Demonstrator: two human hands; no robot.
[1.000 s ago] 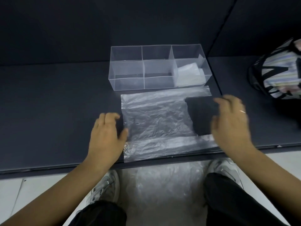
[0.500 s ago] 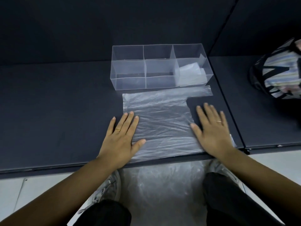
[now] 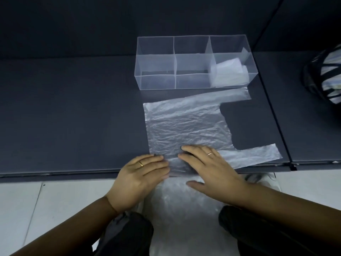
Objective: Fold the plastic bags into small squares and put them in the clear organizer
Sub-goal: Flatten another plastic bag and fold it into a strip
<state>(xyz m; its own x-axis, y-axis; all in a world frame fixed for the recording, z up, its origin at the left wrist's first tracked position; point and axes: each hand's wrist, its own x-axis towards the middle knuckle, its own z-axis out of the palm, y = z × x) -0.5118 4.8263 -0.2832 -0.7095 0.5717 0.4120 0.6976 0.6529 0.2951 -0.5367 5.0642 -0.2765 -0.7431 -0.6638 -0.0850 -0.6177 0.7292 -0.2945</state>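
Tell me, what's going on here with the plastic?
A person is flattening a clear plastic bag on a dark table, with the left hand and right hand both pressed flat on its near edge. It is not folded yet. Behind it stands a clear organizer, whose right-hand compartment already holds folded bags.

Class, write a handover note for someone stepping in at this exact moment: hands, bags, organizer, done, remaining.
Left hand: open, flat on the near left corner of the plastic bag.
Right hand: open, pressing its near edge.
The bag lies unfolded on the table, handles pointing right.
Done: folded bags in the right end of the clear organizer.
Left: fold this bag, store it.
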